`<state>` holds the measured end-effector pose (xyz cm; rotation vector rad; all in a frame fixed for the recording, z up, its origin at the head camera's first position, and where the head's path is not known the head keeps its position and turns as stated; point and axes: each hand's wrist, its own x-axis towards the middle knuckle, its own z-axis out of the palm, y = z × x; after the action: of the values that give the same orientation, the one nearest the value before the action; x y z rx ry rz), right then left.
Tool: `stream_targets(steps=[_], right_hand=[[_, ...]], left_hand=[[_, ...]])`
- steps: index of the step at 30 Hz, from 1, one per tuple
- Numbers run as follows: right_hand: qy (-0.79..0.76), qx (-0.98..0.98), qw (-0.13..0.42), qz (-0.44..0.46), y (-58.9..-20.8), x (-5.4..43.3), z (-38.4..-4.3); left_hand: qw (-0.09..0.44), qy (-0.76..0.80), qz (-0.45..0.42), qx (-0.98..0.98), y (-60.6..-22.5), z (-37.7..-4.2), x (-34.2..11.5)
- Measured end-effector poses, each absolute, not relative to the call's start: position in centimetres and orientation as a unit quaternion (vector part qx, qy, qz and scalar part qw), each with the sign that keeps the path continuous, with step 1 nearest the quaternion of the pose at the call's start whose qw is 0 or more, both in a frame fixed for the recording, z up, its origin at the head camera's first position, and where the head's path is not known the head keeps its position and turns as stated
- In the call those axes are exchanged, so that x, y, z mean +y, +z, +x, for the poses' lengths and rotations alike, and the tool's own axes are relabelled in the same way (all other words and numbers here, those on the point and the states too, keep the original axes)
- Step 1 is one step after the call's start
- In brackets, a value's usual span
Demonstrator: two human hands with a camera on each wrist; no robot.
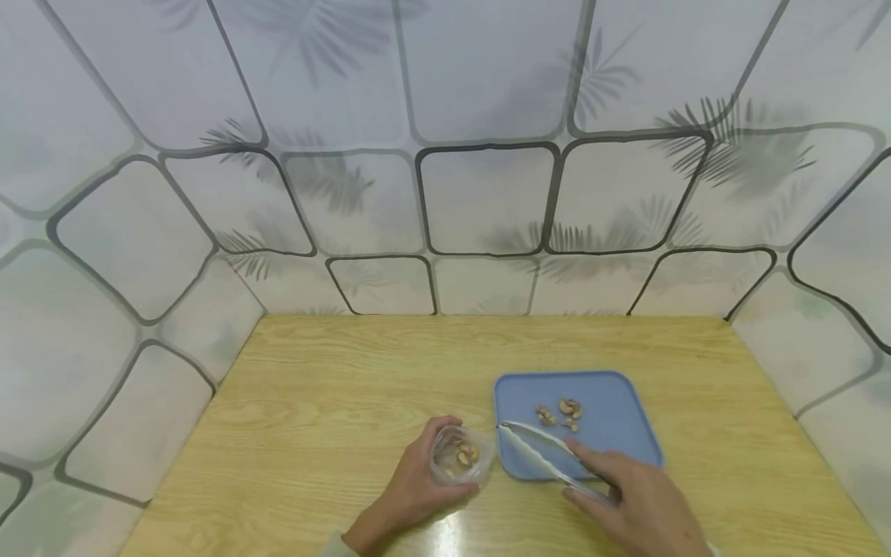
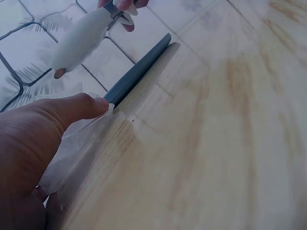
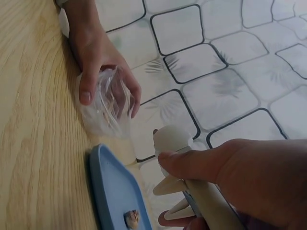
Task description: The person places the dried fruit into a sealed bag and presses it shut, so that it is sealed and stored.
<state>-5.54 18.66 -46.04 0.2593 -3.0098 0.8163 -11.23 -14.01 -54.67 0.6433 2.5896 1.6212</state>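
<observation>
My left hand grips a clear plastic bag, thumb on one side and fingers round the other. Inside its open mouth lie several tan-brown, nut-like pieces. With my right hand I hold a pair of tongs with white tips. Their ends point left toward the bag, above the near left edge of a blue tray. A small brown bit shows at the tips, which are close together. On the tray lie several more nut-like pieces, some in small clusters.
Everything stands on a light wood-grain table. A pale patterned wall with dark outlined shapes rises behind the table and along both sides. The tray's raised rim is low.
</observation>
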Motion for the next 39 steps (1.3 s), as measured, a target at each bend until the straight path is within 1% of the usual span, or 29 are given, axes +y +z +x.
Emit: stream_targets(steps=[9,17,23,25,31,36,39], right_hand=[[0.272,-0.954,0.024,0.123,-46.4,17.2,-5.7],[0.276,-0.938,0.079,0.193,-47.6,16.0,-6.0],[0.272,-0.937,0.084,0.202,-47.6,15.0,-6.1],[0.272,-0.939,0.077,0.194,-47.5,14.7,-6.1],[0.289,-0.941,0.033,0.171,-47.1,14.4,-6.2],[0.287,-0.946,0.035,0.148,-46.7,14.4,-6.2],[0.297,-0.946,0.022,0.124,-46.6,14.5,-6.2]], left_hand=[[0.013,0.519,0.207,0.829,-54.6,-11.3,-14.1],[0.003,0.521,0.223,0.824,-54.8,-11.4,-14.2],[-0.002,0.522,0.227,0.822,-54.8,-11.3,-14.3],[-0.002,0.521,0.228,0.823,-54.8,-11.3,-14.3],[-0.002,0.526,0.233,0.818,-54.8,-11.4,-14.2],[0.002,0.523,0.226,0.822,-54.8,-11.3,-14.1],[0.008,0.523,0.220,0.824,-54.7,-11.2,-14.1]])
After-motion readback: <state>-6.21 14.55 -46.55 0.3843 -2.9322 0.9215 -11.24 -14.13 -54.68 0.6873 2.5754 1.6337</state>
